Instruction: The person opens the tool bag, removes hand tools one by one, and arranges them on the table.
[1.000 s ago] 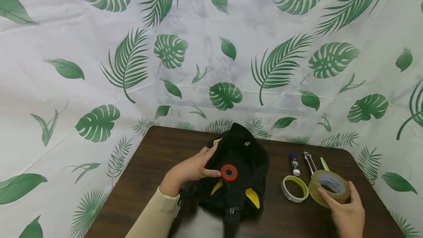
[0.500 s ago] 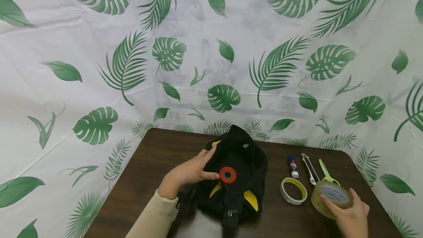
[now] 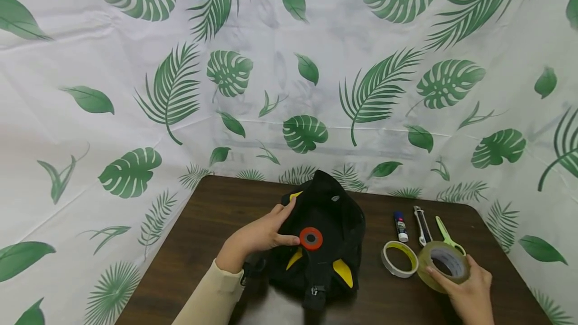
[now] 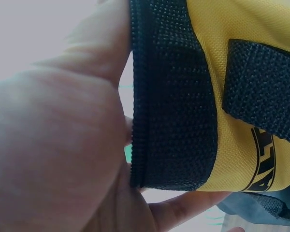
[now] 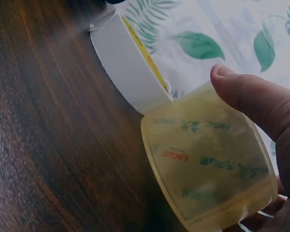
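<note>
A black bag (image 3: 334,227) with yellow patches and a red-orange round badge stands at mid-table in the head view. My left hand (image 3: 253,239) grips its left rim, thumb near the badge. The left wrist view shows the bag's black webbing edge (image 4: 176,106) and yellow cloth between thumb and fingers. On the right, my right hand (image 3: 471,290) holds a wide roll of clear packing tape (image 3: 426,272), tilted, its hole facing up. Beside that roll lies a narrower white tape roll (image 3: 394,268) with a yellow inside; in the right wrist view the two appear to touch.
Behind the rolls lie a blue-capped glue stick (image 3: 401,227), a utility knife (image 3: 422,225) and green-handled scissors (image 3: 446,233). The dark wooden table (image 3: 203,219) backs onto a white leaf-print cloth (image 3: 271,39).
The packing tape roll in my right hand has shifted, first a little right and down, then back left towards the white roll. The scissors show more now. Left hand and bag stay put.
</note>
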Tool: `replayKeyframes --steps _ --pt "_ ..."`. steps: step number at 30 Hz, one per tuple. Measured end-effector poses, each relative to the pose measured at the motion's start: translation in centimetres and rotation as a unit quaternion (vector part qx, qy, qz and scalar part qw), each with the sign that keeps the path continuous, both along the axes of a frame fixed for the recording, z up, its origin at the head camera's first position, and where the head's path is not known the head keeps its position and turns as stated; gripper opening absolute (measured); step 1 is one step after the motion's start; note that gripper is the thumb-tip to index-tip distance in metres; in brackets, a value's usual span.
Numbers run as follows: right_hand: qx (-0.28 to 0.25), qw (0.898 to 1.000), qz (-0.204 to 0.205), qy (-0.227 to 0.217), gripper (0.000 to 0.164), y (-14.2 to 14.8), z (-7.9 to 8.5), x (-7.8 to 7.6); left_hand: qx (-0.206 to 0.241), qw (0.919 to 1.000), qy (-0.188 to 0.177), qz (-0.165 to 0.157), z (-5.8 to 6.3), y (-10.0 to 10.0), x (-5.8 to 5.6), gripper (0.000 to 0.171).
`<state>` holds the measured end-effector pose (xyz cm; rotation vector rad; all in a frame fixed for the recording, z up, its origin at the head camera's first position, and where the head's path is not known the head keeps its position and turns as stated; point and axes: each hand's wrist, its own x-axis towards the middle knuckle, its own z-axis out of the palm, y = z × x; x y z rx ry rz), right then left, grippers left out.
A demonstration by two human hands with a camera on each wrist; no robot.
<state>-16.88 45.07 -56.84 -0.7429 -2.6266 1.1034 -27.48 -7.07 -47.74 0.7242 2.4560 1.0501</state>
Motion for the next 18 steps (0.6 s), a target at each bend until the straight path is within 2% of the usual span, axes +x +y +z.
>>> replayKeyframes --steps 9,13,15,18 --pt "-0.004 1.0 0.002 0.01 0.132 0.4 0.0 -0.1 0.003 1.0 -0.005 -0.003 -0.2 0.0 -0.3 0.111" --pt "-0.002 1.0 -0.007 0.023 0.125 0.0 0.3 0.0 0.0 1.0 0.0 -0.004 -0.2 0.1 -0.3 0.111" --pt "-0.007 0.999 -0.02 0.045 0.118 -0.3 0.4 0.2 -0.003 1.0 0.003 -0.006 -0.2 0.1 -0.2 0.11" --pt "-0.028 0.992 -0.056 0.113 0.101 -1.0 0.5 0.5 -0.004 1.0 0.003 -0.004 -0.2 0.1 -0.2 0.11"
